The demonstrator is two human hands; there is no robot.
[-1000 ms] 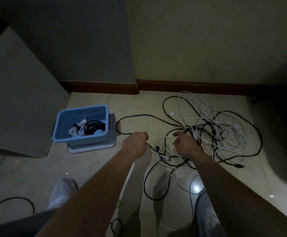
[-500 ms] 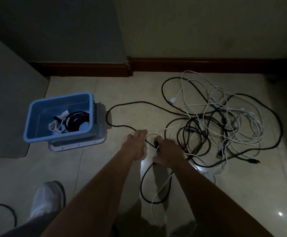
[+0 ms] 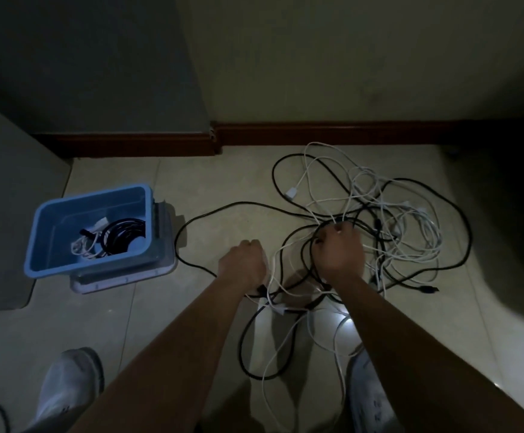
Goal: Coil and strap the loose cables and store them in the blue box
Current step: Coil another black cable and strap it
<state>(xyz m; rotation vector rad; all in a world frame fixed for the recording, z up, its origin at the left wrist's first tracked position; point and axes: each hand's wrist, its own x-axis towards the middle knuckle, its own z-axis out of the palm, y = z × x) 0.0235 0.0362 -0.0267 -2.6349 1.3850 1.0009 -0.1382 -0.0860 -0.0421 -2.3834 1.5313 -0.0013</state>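
Single wide-angle view from a camera worn on the person's head, facing forward and steeply down at a tiled floor (image 3: 210,182). Forearms enter from the bottom edge; left hand (image 3: 244,264) and right hand (image 3: 339,253) sit mid-frame at arm's reach on loose cables (image 3: 379,226). A wall (image 3: 348,57) fills the top.

Pale tiled floor (image 3: 113,323) with a dark skirting board along the wall. On it lie a tangle of black and white cables (image 3: 379,232), a black cable (image 3: 242,203) looping out to the left, and a pale tray (image 3: 123,281) bearing the blue box (image 3: 98,266). Two light shoes (image 3: 70,379) stand at the near edge.
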